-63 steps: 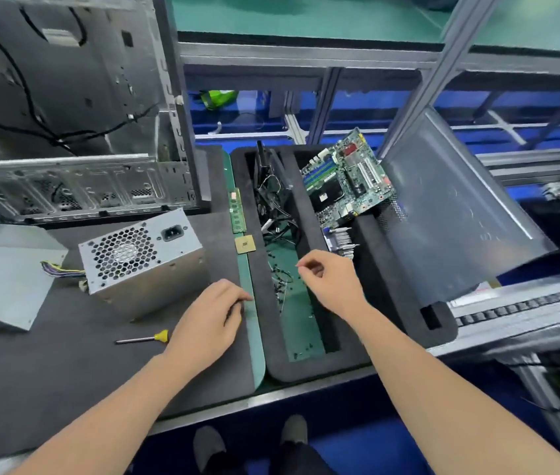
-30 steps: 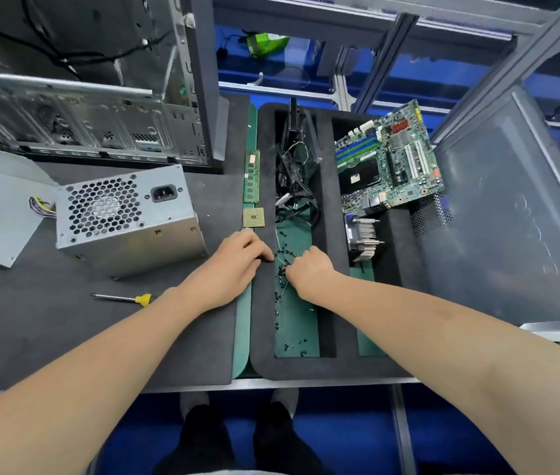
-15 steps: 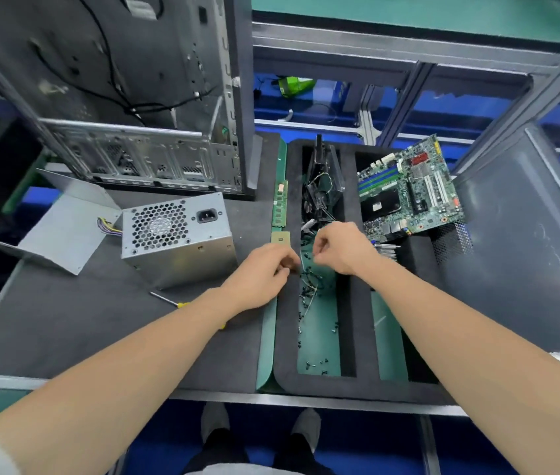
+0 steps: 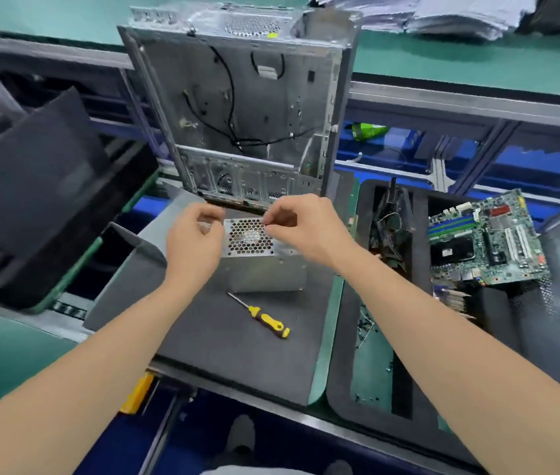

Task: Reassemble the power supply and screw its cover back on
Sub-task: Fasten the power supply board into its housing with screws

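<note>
The silver power supply stands on the black mat with its honeycomb fan grille facing me. My right hand hovers at the grille's upper right corner, thumb and forefinger pinching a small screw. My left hand is at the unit's left edge, fingers curled, thumb against forefinger on something small and grey. A bent grey metal cover lies left of the unit. In front of it lies a yellow-handled screwdriver.
An open PC case stands upright behind the power supply. To the right, a black foam tray holds several loose screws, cables and a green motherboard. A dark panel leans at the left.
Both hands have left the screw tray and moved left and up to the power supply's fan grille. The view has swung left with them.
</note>
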Action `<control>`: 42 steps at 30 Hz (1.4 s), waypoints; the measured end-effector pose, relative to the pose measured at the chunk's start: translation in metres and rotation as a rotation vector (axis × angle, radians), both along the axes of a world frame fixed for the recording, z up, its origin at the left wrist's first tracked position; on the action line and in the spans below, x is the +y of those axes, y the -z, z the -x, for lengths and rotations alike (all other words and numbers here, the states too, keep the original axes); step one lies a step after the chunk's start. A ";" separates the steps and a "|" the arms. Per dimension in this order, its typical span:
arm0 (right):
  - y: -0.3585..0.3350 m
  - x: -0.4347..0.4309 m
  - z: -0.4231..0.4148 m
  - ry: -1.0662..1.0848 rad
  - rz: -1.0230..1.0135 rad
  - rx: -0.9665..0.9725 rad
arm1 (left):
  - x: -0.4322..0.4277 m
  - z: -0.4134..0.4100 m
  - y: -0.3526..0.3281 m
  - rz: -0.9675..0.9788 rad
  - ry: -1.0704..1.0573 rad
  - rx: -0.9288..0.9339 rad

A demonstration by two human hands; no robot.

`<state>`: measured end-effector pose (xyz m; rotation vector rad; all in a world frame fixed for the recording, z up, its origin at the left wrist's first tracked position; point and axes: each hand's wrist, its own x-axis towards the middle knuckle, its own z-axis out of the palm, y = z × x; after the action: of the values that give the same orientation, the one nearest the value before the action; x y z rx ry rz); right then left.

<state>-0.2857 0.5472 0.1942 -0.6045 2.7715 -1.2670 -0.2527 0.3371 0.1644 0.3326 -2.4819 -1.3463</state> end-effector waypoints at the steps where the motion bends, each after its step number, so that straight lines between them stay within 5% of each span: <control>1: 0.000 -0.014 -0.001 -0.037 -0.020 -0.011 | -0.014 0.002 0.003 -0.074 -0.016 -0.124; 4: 0.003 -0.046 0.001 -0.143 -0.144 -0.050 | -0.040 0.008 0.012 -0.392 0.092 -0.433; 8: -0.003 -0.068 0.011 -0.222 -0.324 -0.092 | -0.057 0.016 0.015 -0.721 0.274 -0.565; 27: -0.026 -0.108 0.000 -0.322 -1.043 0.122 | -0.062 0.029 0.006 -0.645 0.604 -0.716; 36: -0.019 -0.104 -0.005 -0.226 -0.914 0.155 | -0.059 0.028 0.002 -0.649 0.568 -0.716; 42: -0.004 -0.083 -0.005 -0.038 -0.479 -0.029 | -0.056 0.027 0.001 -0.663 0.590 -0.759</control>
<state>-0.2802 0.4638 0.1981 -0.5846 2.8621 -0.5571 -0.2792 0.2813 0.1633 0.2900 -2.7182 -2.7259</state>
